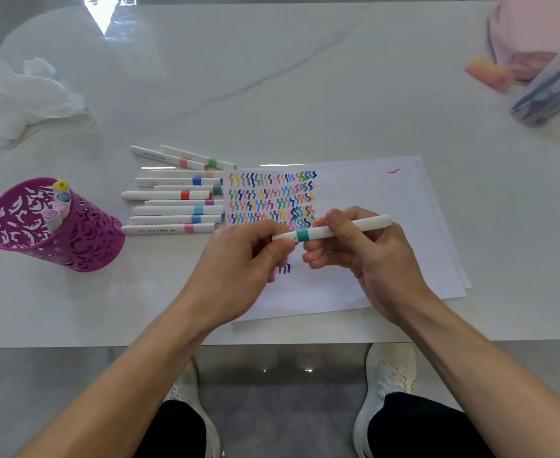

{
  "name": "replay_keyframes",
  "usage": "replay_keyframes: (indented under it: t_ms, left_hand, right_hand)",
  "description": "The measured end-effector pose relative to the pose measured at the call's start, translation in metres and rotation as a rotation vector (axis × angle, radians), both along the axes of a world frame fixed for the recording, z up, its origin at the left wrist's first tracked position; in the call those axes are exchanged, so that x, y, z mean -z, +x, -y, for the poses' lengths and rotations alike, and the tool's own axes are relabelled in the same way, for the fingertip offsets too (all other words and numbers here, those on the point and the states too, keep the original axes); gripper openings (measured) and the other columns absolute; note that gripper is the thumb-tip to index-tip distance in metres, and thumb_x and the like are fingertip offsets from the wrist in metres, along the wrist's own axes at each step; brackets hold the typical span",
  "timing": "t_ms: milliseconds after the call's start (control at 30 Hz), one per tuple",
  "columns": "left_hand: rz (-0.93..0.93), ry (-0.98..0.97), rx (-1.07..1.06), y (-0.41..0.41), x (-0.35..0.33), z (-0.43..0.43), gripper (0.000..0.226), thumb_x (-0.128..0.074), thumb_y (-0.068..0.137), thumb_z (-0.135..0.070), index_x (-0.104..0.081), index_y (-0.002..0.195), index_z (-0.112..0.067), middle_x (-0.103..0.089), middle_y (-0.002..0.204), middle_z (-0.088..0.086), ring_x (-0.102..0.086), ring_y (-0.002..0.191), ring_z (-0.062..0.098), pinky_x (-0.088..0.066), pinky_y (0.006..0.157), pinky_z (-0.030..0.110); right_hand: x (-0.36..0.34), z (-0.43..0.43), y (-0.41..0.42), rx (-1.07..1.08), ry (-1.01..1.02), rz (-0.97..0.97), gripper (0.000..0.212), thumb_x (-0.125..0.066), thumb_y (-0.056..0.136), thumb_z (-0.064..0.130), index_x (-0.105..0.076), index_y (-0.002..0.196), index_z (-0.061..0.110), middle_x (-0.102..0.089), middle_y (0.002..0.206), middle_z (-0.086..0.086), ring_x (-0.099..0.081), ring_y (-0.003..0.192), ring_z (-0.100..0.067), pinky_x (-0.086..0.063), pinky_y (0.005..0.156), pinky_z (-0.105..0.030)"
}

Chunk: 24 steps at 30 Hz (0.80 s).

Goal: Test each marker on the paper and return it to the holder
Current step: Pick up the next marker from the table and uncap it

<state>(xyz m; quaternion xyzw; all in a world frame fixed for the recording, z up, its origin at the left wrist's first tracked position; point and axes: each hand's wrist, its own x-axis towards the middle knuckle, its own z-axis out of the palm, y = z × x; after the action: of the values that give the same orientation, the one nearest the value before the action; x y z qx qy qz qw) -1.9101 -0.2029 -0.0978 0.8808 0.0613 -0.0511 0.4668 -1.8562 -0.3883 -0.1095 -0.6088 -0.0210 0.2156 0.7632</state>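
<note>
We see both hands gripping one white marker point(331, 230) with a teal band above the paper point(371, 252): left hand point(239, 269) on the cap end, right hand point(368, 256) around the barrel.

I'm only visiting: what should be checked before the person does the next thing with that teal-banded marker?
1. Grip: the left hand pinches the short end of the teal-banded marker and the right hand holds its barrel: ok.
2. Cap off: the tip is hidden behind the left hand: cannot tell.
3. Bare space on the paper for a test mark: ok.
4. Holder upright, with room left: ok.
5. This marker already tested: cannot tell.
</note>
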Motion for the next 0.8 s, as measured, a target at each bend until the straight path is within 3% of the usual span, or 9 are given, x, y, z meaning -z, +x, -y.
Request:
replay_keyframes:
  t_ms: [200, 367, 433, 600, 700, 800]
  left_hand:
    - [-0.057, -0.532, -0.203, 0.004, -0.009, -0.008, 0.015, -0.069, 0.089, -0.017, -0.073, 0.103, -0.012, -0.072, 0.082, 0.009, -0.067, 0.071, 0.016, -0.053, 0.062, 0.023]
    - [0.001, -0.746, -0.31, 0.004, -0.011, -0.012, 0.03, -0.068, 0.082, -0.02, -0.073, 0.109, -0.01, -0.076, 0.105, 0.01, -0.073, 0.098, 0.023, -0.059, 0.084, 0.029]
    - [0.037, -0.758, -0.314, 0.002, -0.013, -0.01, 0.027, -0.067, 0.085, -0.018, -0.073, 0.11, -0.01, -0.076, 0.108, 0.009, -0.073, 0.103, 0.024, -0.058, 0.089, 0.031]
    - [0.221, -0.542, -0.342, -0.004, -0.018, -0.013, 0.023, -0.06, 0.097, -0.007, -0.07, 0.117, -0.013, -0.076, 0.102, 0.001, -0.072, 0.101, 0.016, -0.058, 0.088, 0.03]
    - [0.312, -0.414, -0.357, -0.011, -0.023, -0.018, 0.03, -0.058, 0.099, -0.01, -0.066, 0.126, -0.02, -0.074, 0.106, 0.002, -0.07, 0.105, 0.016, -0.057, 0.088, 0.027]
    - [0.374, -0.434, -0.408, -0.018, -0.032, -0.024, 0.03, -0.057, 0.1, -0.01, -0.064, 0.128, -0.019, -0.074, 0.108, 0.005, -0.07, 0.106, 0.019, -0.058, 0.089, 0.03]
  right_hand:
    - [0.0, 0.007, 0.008, 0.053, -0.039, -0.001, 0.028, -0.075, 0.079, 0.026, -0.075, 0.097, 0.006, -0.071, 0.074, -0.01, -0.068, 0.067, -0.026, -0.058, 0.064, -0.031]
    - [0.004, 0.014, 0.012, 0.015, -0.298, 0.231, 0.009, -0.076, 0.089, 0.018, -0.077, 0.096, 0.012, -0.076, 0.08, -0.002, -0.071, 0.071, -0.025, -0.06, 0.066, -0.034]
    - [0.006, 0.012, 0.007, -0.014, -0.45, 0.361, 0.006, -0.078, 0.089, 0.021, -0.079, 0.095, 0.018, -0.077, 0.085, 0.005, -0.072, 0.078, -0.018, -0.06, 0.07, -0.034]
    - [0.013, 0.009, 0.0, 0.061, -0.713, 0.664, 0.011, -0.078, 0.09, 0.019, -0.076, 0.101, 0.023, -0.071, 0.096, 0.015, -0.066, 0.091, -0.001, -0.048, 0.075, -0.01]
    - [0.021, 0.014, 0.003, 0.064, -0.882, 0.763, 0.018, -0.075, 0.09, 0.015, -0.074, 0.106, 0.022, -0.068, 0.108, 0.009, -0.061, 0.105, -0.009, -0.048, 0.087, -0.019]
    - [0.03, 0.017, 0.004, 0.009, -0.983, 0.744, 0.018, -0.074, 0.087, 0.011, -0.076, 0.101, 0.022, -0.067, 0.117, 0.006, -0.055, 0.114, -0.015, -0.031, 0.094, -0.004]
